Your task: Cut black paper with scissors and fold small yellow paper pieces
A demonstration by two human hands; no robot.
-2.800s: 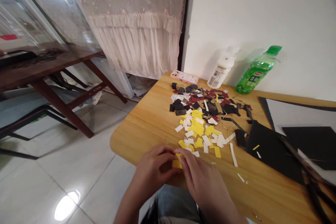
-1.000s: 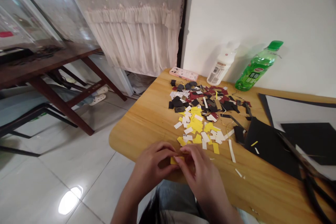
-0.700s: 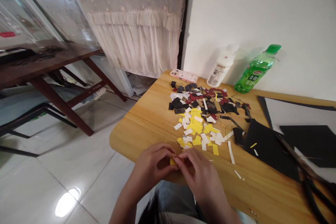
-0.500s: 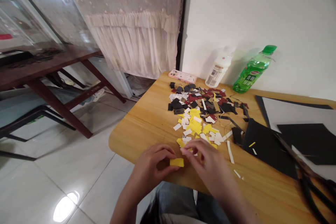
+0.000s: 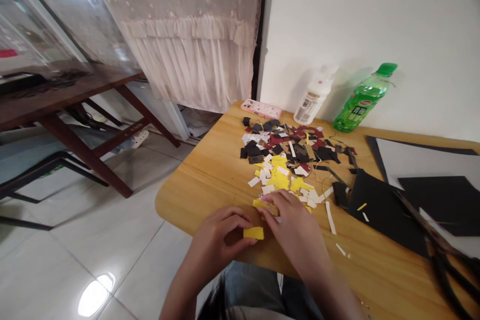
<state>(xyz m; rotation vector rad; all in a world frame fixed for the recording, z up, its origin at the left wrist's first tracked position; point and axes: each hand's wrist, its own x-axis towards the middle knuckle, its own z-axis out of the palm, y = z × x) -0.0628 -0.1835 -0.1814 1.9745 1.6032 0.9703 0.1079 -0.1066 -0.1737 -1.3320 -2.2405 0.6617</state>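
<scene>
From where I stand, the person's left hand (image 5: 221,240) is curled at the near edge of the tabletop (image 5: 195,195), its fingers bent inward and their tips against the left end of a small yellow paper piece (image 5: 253,233). That piece sits just beside the hand, and I cannot tell whether the hand is actually gripping it. The right hand (image 5: 294,225) reaches across, its fingers stretched forward and pressed close together, with the tips on some yellow scraps (image 5: 264,204) at the near end of a heap of cut paper (image 5: 285,160). Whether those fingers pinch anything, I cannot tell.

The heap mixes white, yellow, black and dark red bits, with the yellow and white gathered nearest the person. A long white paper strip (image 5: 330,217) lies just off to its right. Further right are a black paper sheet (image 5: 382,210) and black-handled scissors (image 5: 444,275), near the tabletop's right edge. Against the wall stand a white plastic bottle (image 5: 313,102) and a green-capped drink bottle (image 5: 362,105), with a phone in a pink case (image 5: 261,108) lying flat beside them.
</scene>
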